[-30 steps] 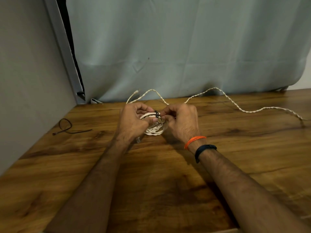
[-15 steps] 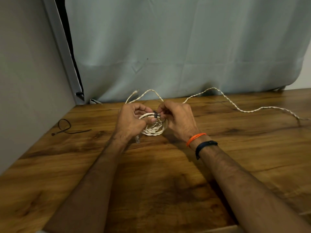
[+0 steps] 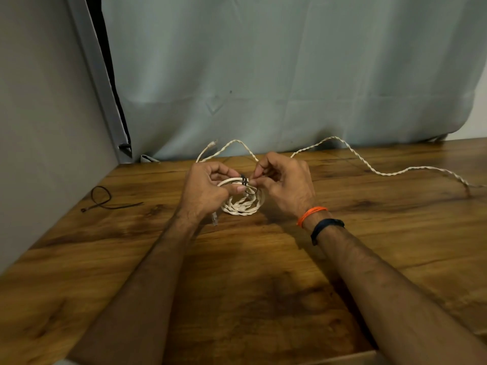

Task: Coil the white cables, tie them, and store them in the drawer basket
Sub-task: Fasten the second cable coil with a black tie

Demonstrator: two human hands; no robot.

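Both hands work at the middle of the desk, toward its back edge. His left hand [image 3: 208, 189] grips the white coil [image 3: 243, 200], thumb pressed over the bundled strands, while his right hand [image 3: 283, 185] pinches the black tie [image 3: 245, 180] wrapped round the coil's upper side. A second white cable [image 3: 382, 171] trails loose along the back edge toward the right corner, and a spare black tie [image 3: 105, 200] lies near the left edge. To finish this well, I'd say he should keep the thumb clamping the loops so none spring free, and draw the tie snug without kinking the strands. No drawer basket is in sight.
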